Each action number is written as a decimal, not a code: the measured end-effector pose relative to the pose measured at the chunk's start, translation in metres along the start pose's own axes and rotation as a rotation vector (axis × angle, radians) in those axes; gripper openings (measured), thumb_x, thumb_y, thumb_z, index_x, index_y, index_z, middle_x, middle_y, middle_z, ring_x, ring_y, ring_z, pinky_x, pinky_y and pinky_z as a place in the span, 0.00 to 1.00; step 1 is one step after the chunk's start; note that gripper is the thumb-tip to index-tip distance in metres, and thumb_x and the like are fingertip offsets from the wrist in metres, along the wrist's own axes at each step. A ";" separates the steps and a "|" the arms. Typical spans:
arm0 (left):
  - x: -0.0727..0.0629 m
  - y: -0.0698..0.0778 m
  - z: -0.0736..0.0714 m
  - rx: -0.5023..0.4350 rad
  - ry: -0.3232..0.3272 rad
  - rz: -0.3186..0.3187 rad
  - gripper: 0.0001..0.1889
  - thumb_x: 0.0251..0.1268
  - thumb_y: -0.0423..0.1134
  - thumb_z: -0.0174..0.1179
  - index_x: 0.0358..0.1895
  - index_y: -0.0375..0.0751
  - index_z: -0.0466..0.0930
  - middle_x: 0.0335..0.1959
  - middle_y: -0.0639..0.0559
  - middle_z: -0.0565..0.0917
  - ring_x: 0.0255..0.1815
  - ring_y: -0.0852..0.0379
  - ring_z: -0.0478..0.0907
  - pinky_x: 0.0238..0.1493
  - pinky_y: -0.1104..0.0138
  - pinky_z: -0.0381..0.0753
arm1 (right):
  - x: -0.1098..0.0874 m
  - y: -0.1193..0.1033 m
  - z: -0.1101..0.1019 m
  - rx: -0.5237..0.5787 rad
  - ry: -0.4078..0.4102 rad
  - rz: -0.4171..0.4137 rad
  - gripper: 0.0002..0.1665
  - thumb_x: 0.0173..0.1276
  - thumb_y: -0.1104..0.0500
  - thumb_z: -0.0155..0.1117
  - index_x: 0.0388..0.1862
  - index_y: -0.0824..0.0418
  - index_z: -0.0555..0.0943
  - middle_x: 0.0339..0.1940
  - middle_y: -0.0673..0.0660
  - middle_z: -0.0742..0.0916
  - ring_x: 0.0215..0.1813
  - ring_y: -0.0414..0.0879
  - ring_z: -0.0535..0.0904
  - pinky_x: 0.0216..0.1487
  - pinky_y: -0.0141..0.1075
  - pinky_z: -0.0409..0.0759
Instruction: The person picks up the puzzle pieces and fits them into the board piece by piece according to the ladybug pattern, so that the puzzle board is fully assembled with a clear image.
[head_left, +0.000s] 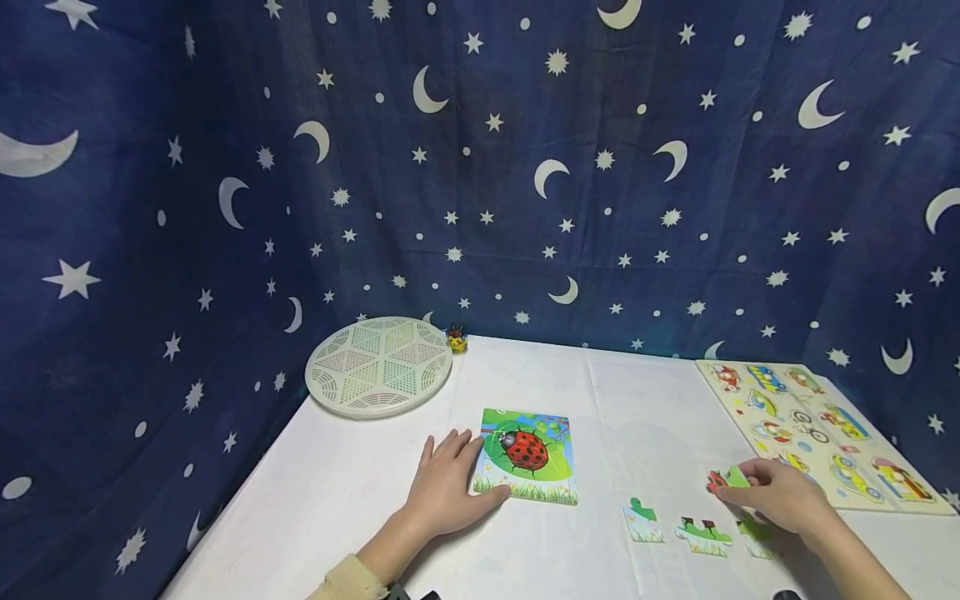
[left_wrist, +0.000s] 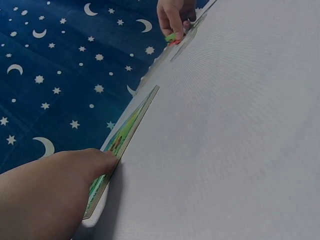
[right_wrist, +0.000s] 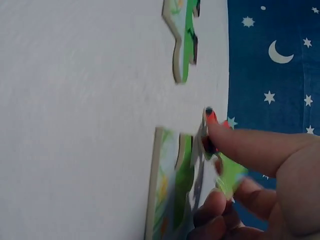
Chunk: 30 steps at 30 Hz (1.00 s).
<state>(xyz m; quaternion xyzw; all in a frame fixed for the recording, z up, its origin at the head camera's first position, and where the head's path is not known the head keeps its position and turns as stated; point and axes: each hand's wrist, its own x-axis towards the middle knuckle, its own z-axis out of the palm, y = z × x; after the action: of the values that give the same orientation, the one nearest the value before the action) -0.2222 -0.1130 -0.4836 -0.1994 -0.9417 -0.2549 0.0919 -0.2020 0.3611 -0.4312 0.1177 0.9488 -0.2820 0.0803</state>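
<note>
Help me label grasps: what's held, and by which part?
Right hand: flat red-and-green puzzle piece, thumb by its red part, fingers by its green. Left hand touches the square green ladybug board.

Held piece [head_left: 737,476]: red, green. Ladybug board [head_left: 527,454]: black-spotted red on green. Curtain [head_left: 510,167]: navy, white-starred.

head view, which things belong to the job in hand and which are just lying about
In the job, likely:
ladybug board, touched by left hand
piece pinched by right hand
loose puzzle pieces

Seemingly lying about:
vehicle board
round patterned disc
small figurine
</note>
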 end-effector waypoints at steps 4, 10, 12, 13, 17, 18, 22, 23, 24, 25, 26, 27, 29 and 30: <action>0.000 0.000 0.001 0.004 0.008 0.003 0.45 0.59 0.70 0.62 0.70 0.38 0.75 0.70 0.38 0.74 0.74 0.36 0.65 0.74 0.36 0.50 | 0.002 -0.005 0.005 0.062 0.014 -0.054 0.30 0.67 0.44 0.71 0.49 0.69 0.80 0.35 0.55 0.83 0.35 0.51 0.76 0.33 0.41 0.72; 0.000 0.000 0.000 0.003 0.009 0.000 0.45 0.59 0.69 0.63 0.70 0.38 0.75 0.70 0.38 0.74 0.75 0.36 0.65 0.74 0.36 0.50 | 0.001 -0.029 0.013 0.167 0.008 -0.038 0.21 0.72 0.48 0.65 0.47 0.65 0.80 0.30 0.52 0.83 0.32 0.48 0.75 0.28 0.40 0.71; 0.000 0.001 0.000 0.000 0.006 -0.002 0.45 0.59 0.69 0.63 0.70 0.38 0.75 0.70 0.38 0.74 0.75 0.36 0.65 0.75 0.36 0.50 | 0.002 -0.037 0.016 0.175 0.006 -0.043 0.21 0.72 0.47 0.66 0.47 0.64 0.80 0.31 0.52 0.83 0.33 0.49 0.76 0.29 0.40 0.71; 0.000 0.001 0.000 -0.001 0.004 -0.003 0.45 0.59 0.69 0.63 0.70 0.38 0.75 0.70 0.38 0.74 0.75 0.36 0.65 0.75 0.36 0.50 | 0.002 -0.041 0.018 0.178 0.005 -0.052 0.21 0.72 0.47 0.66 0.47 0.64 0.81 0.31 0.52 0.83 0.33 0.49 0.77 0.30 0.40 0.71; 0.000 0.001 -0.001 -0.001 -0.002 -0.007 0.45 0.60 0.70 0.62 0.70 0.38 0.75 0.70 0.38 0.73 0.75 0.37 0.64 0.75 0.36 0.50 | 0.002 -0.057 0.025 0.201 -0.004 -0.096 0.19 0.72 0.49 0.66 0.48 0.64 0.81 0.33 0.52 0.86 0.35 0.48 0.79 0.32 0.41 0.74; 0.000 0.001 -0.001 -0.001 -0.003 -0.010 0.45 0.60 0.70 0.62 0.70 0.38 0.75 0.71 0.38 0.73 0.75 0.37 0.64 0.75 0.36 0.49 | 0.002 -0.061 0.027 0.208 -0.005 -0.103 0.19 0.72 0.49 0.66 0.49 0.64 0.81 0.34 0.52 0.86 0.35 0.47 0.80 0.33 0.40 0.75; 0.000 0.001 -0.002 -0.008 -0.007 -0.016 0.45 0.60 0.70 0.62 0.70 0.38 0.75 0.71 0.38 0.73 0.75 0.36 0.64 0.75 0.36 0.49 | 0.001 -0.075 0.037 0.233 -0.011 -0.151 0.17 0.72 0.53 0.67 0.49 0.65 0.81 0.34 0.53 0.87 0.35 0.47 0.82 0.32 0.40 0.78; -0.001 0.001 -0.002 -0.009 -0.006 -0.015 0.45 0.60 0.70 0.62 0.70 0.38 0.75 0.71 0.38 0.73 0.75 0.36 0.64 0.75 0.36 0.49 | 0.001 -0.079 0.040 0.235 -0.010 -0.161 0.16 0.72 0.53 0.67 0.48 0.65 0.81 0.33 0.53 0.87 0.35 0.47 0.82 0.32 0.40 0.77; -0.001 0.001 -0.002 -0.009 -0.004 -0.014 0.45 0.60 0.70 0.62 0.70 0.38 0.75 0.70 0.37 0.73 0.75 0.36 0.64 0.75 0.36 0.49 | 0.000 -0.083 0.042 0.239 -0.009 -0.169 0.15 0.72 0.53 0.67 0.47 0.65 0.81 0.32 0.53 0.86 0.34 0.47 0.81 0.32 0.40 0.77; -0.001 0.001 -0.002 -0.010 -0.002 -0.012 0.45 0.59 0.70 0.62 0.70 0.38 0.75 0.70 0.37 0.73 0.75 0.36 0.64 0.75 0.36 0.49 | 0.000 -0.087 0.045 0.242 -0.009 -0.178 0.14 0.72 0.54 0.67 0.46 0.65 0.81 0.31 0.53 0.86 0.33 0.48 0.81 0.31 0.40 0.76; -0.001 0.001 -0.001 -0.008 -0.001 -0.010 0.45 0.59 0.70 0.62 0.70 0.38 0.75 0.70 0.37 0.73 0.75 0.36 0.64 0.75 0.36 0.49 | -0.001 -0.091 0.048 0.248 -0.010 -0.182 0.13 0.72 0.54 0.68 0.45 0.64 0.81 0.30 0.54 0.86 0.32 0.48 0.80 0.31 0.40 0.76; -0.001 0.001 -0.001 -0.008 0.002 -0.008 0.45 0.59 0.70 0.62 0.70 0.38 0.75 0.70 0.37 0.74 0.75 0.36 0.65 0.75 0.36 0.50 | -0.001 -0.094 0.051 0.253 -0.012 -0.190 0.13 0.72 0.54 0.68 0.44 0.63 0.82 0.30 0.54 0.85 0.32 0.49 0.79 0.30 0.40 0.75; -0.001 0.001 -0.001 -0.007 0.006 -0.004 0.45 0.59 0.70 0.62 0.70 0.38 0.75 0.70 0.37 0.74 0.74 0.36 0.65 0.75 0.36 0.50 | -0.002 -0.102 0.056 0.266 -0.017 -0.211 0.11 0.71 0.54 0.69 0.43 0.61 0.82 0.31 0.55 0.84 0.31 0.49 0.79 0.29 0.40 0.76; -0.001 0.001 0.000 -0.008 0.006 -0.003 0.45 0.59 0.70 0.62 0.70 0.38 0.75 0.70 0.37 0.74 0.74 0.36 0.65 0.75 0.36 0.50 | -0.002 -0.106 0.059 0.271 -0.016 -0.223 0.11 0.71 0.54 0.69 0.42 0.60 0.83 0.32 0.55 0.84 0.31 0.49 0.79 0.28 0.40 0.76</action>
<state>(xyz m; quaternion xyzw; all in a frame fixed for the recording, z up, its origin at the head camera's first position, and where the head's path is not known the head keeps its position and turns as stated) -0.2212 -0.1127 -0.4831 -0.1974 -0.9408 -0.2591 0.0936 -0.2232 0.2424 -0.4248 0.0192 0.9086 -0.4153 0.0397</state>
